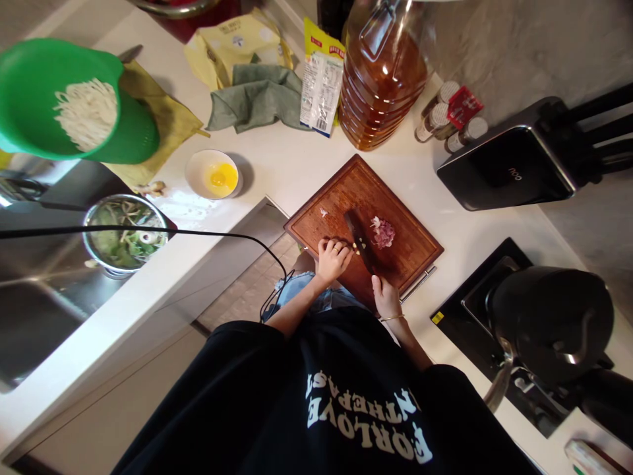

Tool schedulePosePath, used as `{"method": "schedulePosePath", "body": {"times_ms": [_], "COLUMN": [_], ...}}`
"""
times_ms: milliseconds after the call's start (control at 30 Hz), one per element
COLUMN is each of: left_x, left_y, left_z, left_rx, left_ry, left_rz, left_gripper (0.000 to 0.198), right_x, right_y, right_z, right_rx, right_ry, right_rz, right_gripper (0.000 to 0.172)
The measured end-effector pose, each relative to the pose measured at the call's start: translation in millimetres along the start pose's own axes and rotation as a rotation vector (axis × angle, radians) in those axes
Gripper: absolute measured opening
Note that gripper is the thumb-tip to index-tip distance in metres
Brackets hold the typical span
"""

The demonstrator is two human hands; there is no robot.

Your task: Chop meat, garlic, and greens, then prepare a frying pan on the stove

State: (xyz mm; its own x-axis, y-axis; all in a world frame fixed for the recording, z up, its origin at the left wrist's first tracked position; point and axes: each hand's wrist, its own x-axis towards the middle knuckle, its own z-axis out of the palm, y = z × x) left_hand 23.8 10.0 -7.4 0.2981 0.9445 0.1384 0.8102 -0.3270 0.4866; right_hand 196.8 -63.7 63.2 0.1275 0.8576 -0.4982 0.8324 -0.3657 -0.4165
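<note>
A brown wooden cutting board [321, 214] lies at the counter's front edge. My right hand [386, 297] is closed round the handle of a dark-bladed kitchen knife [360, 241], its blade pointing away from me across the board. To the left of the blade, my left hand [333, 259] rests on the board with its fingers curled; whatever is under them is hidden. Small pale chopped pieces [359, 247], possibly garlic, lie by the blade and the left fingertips. Right of the knife sits a pile of chopped purplish-pink pieces [383, 233].
A white bowl with egg [221, 177] and a green colander of white noodles [106, 132] stand left. Greens fill a metal bowl [126, 231] in the sink. A large oil jug [380, 79] stands behind the board; a knife block [509, 158] and black pot [548, 323] are right.
</note>
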Motion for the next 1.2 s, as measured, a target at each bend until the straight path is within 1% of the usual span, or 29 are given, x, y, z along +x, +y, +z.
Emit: {"method": "schedulePosePath", "body": {"times_ms": [133,333,500,700,800,933,1067,1133,1200], "left_x": [-1,-1,1,2,1,0,-1,-1,0], "left_y": [0,0,1,1,0,0,2,3,2], "left_z": [0.3,0.0,0.0,1.5,1.8,1.9,1.4,-3.1,-14.2], "left_rx": [-0.012,0.004,-0.014,-0.004,-0.012,-0.020,-0.006,-0.007,-0.003], "left_ry": [-0.002,0.003,0.004,-0.012,-0.023,-0.036,-0.027,-0.005,0.049], "left_rz": [0.007,0.008,0.003,0.011,0.024,0.049,0.080,0.084,0.033], "left_gripper": [0.020,0.021,0.022,0.022,0.021,0.020,0.021,0.022,0.020], "right_x": [1,4,4,4,6,9,11,11,9], "right_y": [-2,-3,-6,-16,-15,-3,11,13,11], "right_z": [-1,-3,-4,-8,-6,3,11,10,5], "right_rx": [-0.071,-0.105,-0.145,-0.214,-0.228,-0.172,-0.047,-0.013,-0.043], "right_ry": [0.009,-0.027,-0.040,-0.072,-0.090,-0.053,-0.001,0.016,0.034], "right_rz": [-0.001,-0.007,0.011,0.062,0.078,0.040,-0.049,-0.080,-0.090], "right_gripper": [0.061,0.055,0.054,0.054,0.054,0.050,0.052,0.054,0.055]}}
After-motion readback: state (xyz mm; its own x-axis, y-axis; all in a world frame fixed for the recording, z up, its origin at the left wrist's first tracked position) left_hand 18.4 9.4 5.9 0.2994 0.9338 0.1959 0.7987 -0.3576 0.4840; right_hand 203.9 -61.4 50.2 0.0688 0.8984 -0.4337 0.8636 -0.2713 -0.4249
